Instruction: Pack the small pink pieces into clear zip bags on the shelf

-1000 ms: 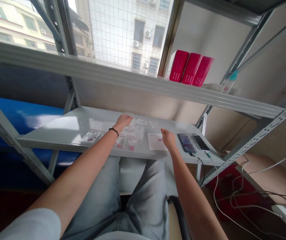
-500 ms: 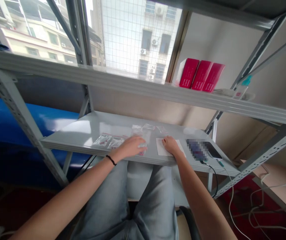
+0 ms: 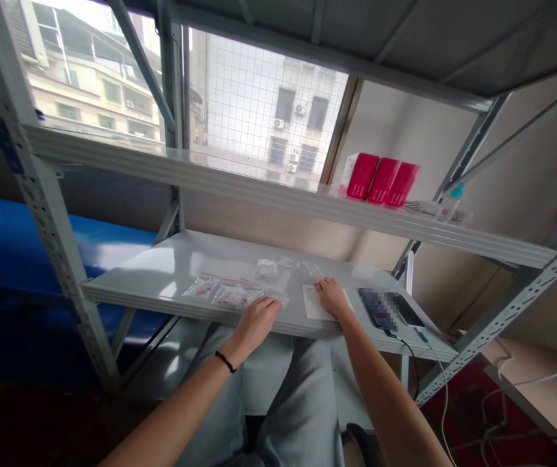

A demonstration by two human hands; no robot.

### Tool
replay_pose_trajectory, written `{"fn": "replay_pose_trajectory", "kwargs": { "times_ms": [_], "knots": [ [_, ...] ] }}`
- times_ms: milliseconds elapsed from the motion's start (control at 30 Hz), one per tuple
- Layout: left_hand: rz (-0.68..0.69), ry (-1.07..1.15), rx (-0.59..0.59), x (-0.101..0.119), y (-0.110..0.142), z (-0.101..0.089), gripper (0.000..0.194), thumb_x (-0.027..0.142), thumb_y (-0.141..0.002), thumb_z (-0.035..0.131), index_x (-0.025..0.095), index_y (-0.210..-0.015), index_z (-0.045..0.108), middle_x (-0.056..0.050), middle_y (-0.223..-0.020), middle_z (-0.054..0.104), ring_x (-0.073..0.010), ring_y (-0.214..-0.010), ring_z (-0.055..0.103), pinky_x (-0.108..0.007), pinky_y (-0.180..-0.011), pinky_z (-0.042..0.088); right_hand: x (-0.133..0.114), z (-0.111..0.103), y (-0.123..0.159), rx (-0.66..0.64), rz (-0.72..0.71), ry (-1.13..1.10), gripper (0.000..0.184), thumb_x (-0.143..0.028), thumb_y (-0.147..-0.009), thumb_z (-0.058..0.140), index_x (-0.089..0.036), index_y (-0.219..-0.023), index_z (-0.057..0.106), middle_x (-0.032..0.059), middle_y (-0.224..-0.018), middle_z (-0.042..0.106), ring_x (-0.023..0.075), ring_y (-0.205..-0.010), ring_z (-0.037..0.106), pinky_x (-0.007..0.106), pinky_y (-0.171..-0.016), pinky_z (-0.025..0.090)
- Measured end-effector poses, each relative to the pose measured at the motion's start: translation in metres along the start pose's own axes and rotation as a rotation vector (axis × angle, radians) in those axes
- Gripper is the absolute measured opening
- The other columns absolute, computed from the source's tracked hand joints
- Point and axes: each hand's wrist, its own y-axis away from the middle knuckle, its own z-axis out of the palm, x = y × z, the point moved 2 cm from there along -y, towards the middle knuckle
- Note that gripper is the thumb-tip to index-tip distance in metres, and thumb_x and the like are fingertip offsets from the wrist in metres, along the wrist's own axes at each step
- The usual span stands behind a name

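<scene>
Half-curled left hand (image 3: 259, 319) and right hand (image 3: 332, 297), grip unclear; red boxes' (image 3: 384, 181) white print is illegible.

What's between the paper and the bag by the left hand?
Just bare grey shelf between the paper and the bag by the left hand, in the head view.

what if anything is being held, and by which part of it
That can't be told: the left hand partly covers a clear plastic bag, the right hand a white paper sheet; any grip is hidden.
</scene>
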Motion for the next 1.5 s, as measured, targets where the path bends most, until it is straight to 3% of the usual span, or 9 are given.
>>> {"fn": "replay_pose_trajectory", "kwargs": {
  "times_ms": [300,433,533,667,900,1067,1233,1400,1500],
  "knots": [
    [-0.104,0.097,0.044,-0.002,-0.017,-0.002,0.018,0.02,-0.098,0.058,0.02,-0.082,0.066,-0.006,-0.085,0.072,-0.0223,-0.085,0.067,-0.032,-0.078,0.05,-0.001,-0.039,0.015,0.166,0.068,-0.2,0.037,-0.026,-0.109,0.034,-0.014,-0.101,0.068,0.0148,-0.106,0.068,0.0259,-0.101,0.055,0.037,-0.096,0.038],
    [-0.351,0.514,0.271,-0.004,-0.016,-0.013,0.02,0.036,-0.093,0.063,0.021,-0.081,0.068,-0.003,-0.079,0.073,-0.02,-0.076,0.067,-0.03,-0.075,0.051,-0.027,-0.062,0.037,0.249,0.042,-0.341,0.034,-0.024,-0.106,0.036,-0.017,-0.122,0.065,0.0137,-0.118,0.068,0.0245,-0.106,0.057,0.035,-0.094,0.043],
    [-0.544,0.876,0.382,0.006,-0.008,-0.017,0.028,0.048,-0.085,0.069,0.02,-0.082,0.069,-0.002,-0.074,0.071,-0.0193,-0.073,0.067,-0.028,-0.068,0.052,-0.063,-0.076,0.061,0.186,-0.076,-0.682,0.036,-0.034,-0.103,0.047,-0.022,-0.134,0.061,0.0091,-0.12,0.069,0.0207,-0.101,0.061,0.03,-0.083,0.047],
    [-0.7,1.114,0.451,0.027,0.019,-0.02,0.037,0.053,-0.075,0.078,0.018,-0.084,0.07,-0.002,-0.075,0.071,-0.0182,-0.071,0.066,-0.026,-0.062,0.052,-0.107,-0.083,0.1,0.052,-0.074,-1.208,0.033,-0.048,-0.1,0.053,-0.019,-0.097,0.07,0.0029,-0.088,0.067,0.0175,-0.079,0.058,0.028,-0.073,0.044],
    [-0.854,1.02,0.398,0.039,0.079,-0.009,0.045,0.063,-0.073,0.079,0.02,-0.08,0.072,-0.003,-0.073,0.072,-0.0195,-0.067,0.065,-0.027,-0.057,0.051,-0.15,-0.052,0.166,0.063,0.11,-1.5,0.044,-0.058,-0.098,0.054,-0.021,-0.077,0.061,-0.0006,-0.072,0.052,0.0164,-0.071,0.046,0.028,-0.067,0.038],
    [-0.9,0.951,0.312,0.032,0.109,0.003,0.047,0.069,-0.076,0.072,0.022,-0.082,0.071,-0.004,-0.074,0.073,-0.0251,-0.069,0.069,-0.031,-0.056,0.054,-0.171,-0.015,0.183,0.006,0.199,-1.549,0.041,-0.06,-0.089,0.065,-0.021,-0.076,0.063,-0.0019,-0.067,0.05,0.0148,-0.063,0.042,0.027,-0.06,0.033],
    [-0.761,0.547,0.454,0.023,0.127,-0.003,0.05,0.068,-0.074,0.07,0.024,-0.096,0.075,-0.013,-0.106,0.077,-0.0344,-0.095,0.073,-0.041,-0.067,0.06,-0.18,0.004,0.187,0.022,0.336,-1.503,0.051,-0.066,-0.079,0.071,-0.021,-0.061,0.054,-0.0027,-0.058,0.046,0.0139,-0.058,0.04,0.027,-0.056,0.032],
    [-0.548,0.572,0.174,0.05,0.13,-0.003,0.04,0.06,-0.089,0.057,0.026,-0.085,0.077,-0.007,-0.083,0.079,-0.0264,-0.068,0.074,-0.035,-0.062,0.059,-0.188,-0.002,0.197,-0.041,0.326,-1.579,0.054,-0.072,-0.079,0.066,-0.019,-0.068,0.062,-0.0034,-0.057,0.046,0.0132,-0.055,0.039,0.027,-0.054,0.031],
    [-0.533,0.652,0.139,0.07,0.132,-0.006,0.039,0.059,-0.09,0.057,0.025,-0.096,0.076,-0.008,-0.087,0.081,-0.0264,-0.075,0.077,-0.034,-0.067,0.061,-0.188,-0.012,0.206,-0.026,0.279,-1.557,0.05,-0.068,-0.082,0.066,-0.019,-0.073,0.066,-0.0015,-0.062,0.051,0.0148,-0.059,0.044,0.027,-0.058,0.034]
  ]
}}
